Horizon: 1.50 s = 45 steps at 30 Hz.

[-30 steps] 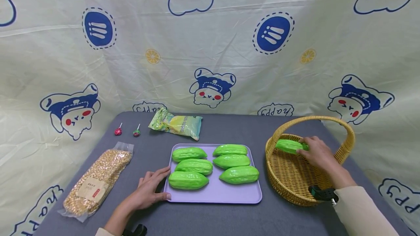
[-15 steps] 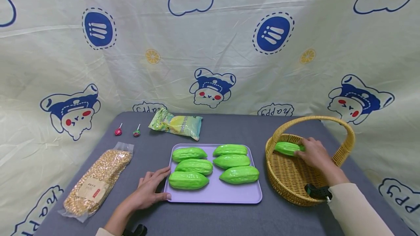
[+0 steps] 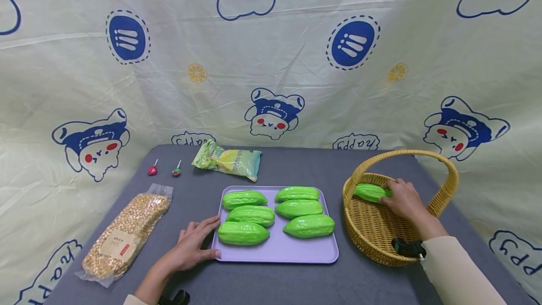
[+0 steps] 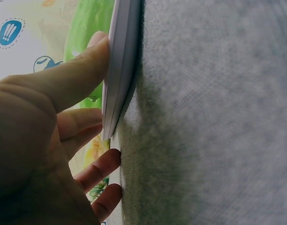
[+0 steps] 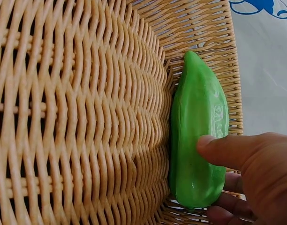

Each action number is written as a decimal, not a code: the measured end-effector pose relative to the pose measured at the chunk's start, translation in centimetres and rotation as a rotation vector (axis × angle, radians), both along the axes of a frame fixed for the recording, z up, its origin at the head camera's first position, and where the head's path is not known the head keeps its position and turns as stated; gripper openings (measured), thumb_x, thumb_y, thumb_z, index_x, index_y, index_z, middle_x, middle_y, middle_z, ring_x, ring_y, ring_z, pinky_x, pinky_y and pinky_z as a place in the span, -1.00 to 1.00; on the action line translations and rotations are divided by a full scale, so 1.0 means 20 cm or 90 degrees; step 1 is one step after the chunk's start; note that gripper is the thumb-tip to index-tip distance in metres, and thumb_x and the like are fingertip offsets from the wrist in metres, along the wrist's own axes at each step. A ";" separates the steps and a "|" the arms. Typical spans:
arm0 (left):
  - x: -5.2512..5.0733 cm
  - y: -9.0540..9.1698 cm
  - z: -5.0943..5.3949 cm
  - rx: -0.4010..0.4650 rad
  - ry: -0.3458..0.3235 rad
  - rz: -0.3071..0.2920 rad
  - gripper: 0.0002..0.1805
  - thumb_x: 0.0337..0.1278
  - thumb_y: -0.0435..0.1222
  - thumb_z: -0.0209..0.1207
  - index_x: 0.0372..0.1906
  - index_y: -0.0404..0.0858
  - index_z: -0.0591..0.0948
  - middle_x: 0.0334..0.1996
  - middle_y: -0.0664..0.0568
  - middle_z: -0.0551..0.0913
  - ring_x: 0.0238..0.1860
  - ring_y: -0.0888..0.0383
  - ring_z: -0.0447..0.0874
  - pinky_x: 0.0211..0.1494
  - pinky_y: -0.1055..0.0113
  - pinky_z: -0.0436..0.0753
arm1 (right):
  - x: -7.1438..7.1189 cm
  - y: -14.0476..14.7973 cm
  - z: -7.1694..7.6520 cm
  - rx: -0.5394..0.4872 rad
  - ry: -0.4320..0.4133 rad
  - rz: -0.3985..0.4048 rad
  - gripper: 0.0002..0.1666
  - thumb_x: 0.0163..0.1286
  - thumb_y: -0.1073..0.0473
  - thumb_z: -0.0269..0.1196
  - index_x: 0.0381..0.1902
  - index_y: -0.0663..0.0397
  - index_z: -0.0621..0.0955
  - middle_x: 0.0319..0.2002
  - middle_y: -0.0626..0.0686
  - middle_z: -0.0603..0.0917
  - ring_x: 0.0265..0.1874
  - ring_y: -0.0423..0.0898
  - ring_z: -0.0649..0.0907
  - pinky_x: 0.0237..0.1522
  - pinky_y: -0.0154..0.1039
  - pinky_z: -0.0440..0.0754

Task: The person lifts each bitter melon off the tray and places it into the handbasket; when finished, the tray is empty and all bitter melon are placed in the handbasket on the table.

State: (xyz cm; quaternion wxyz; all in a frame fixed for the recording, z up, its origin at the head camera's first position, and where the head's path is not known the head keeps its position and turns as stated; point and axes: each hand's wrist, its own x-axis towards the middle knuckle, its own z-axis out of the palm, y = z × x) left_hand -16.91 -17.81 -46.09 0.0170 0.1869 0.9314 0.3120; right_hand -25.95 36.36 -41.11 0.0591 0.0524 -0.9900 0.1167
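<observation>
A green, ridged bitter melon (image 5: 197, 136) lies along the far inner side of the wicker basket (image 3: 360, 244). My right hand (image 3: 407, 201) reaches into the basket and holds this melon by its right end. In the right wrist view its thumb lies across the near face, with other fingers behind. At the left edge of the purple tray (image 3: 292, 251), my left hand (image 3: 190, 246) touches the rim with thumb and fingertips, its fingers spread and fairly straight. Two columns of bitter melons (image 3: 243, 233) sit on the tray.
A clear bag of corn kernels (image 3: 127, 229) lies at the left of the grey table (image 3: 271, 286). Behind the tray is a green-yellow packet (image 3: 228, 160). Two lollipops, one red (image 3: 152, 169) and one green (image 3: 176, 171), lie at the back left. The basket handle (image 3: 450, 178) arches overhead.
My right hand has shifted slightly left inside the basket, and the bitter melon has moved a little left and down against the far wall. My left hand and the tray have stayed put.
</observation>
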 end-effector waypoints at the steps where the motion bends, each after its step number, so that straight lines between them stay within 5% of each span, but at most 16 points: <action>1: 0.00 0.00 0.00 0.001 0.002 -0.001 -0.14 -0.19 -0.06 0.38 0.32 -0.22 0.38 0.37 0.00 0.33 0.04 0.09 0.28 -0.10 0.27 0.13 | 0.00 0.00 0.00 0.001 -0.001 -0.001 -0.53 0.21 0.17 0.29 -0.01 0.40 0.53 -0.05 0.46 0.48 -0.08 0.40 0.41 -0.13 0.23 0.36; 25: 0.00 0.00 0.00 0.006 -0.001 -0.004 -0.15 -0.18 -0.06 0.38 0.32 -0.22 0.38 0.38 0.00 0.32 0.03 0.09 0.27 -0.10 0.25 0.13 | 0.01 -0.01 0.00 -0.002 -0.027 -0.025 -0.40 0.19 0.07 0.31 0.08 0.36 0.47 0.01 0.45 0.39 -0.06 0.39 0.33 -0.16 0.23 0.34; 45: 0.00 0.00 0.01 -0.003 -0.023 0.006 -0.14 -0.18 -0.04 0.38 0.33 -0.19 0.38 0.39 0.03 0.31 0.04 0.10 0.26 -0.09 0.25 0.13 | 0.06 -0.06 0.15 -0.018 0.019 -0.002 -0.33 0.21 0.01 0.29 0.15 0.35 0.44 0.04 0.44 0.42 -0.03 0.36 0.34 -0.08 0.23 0.33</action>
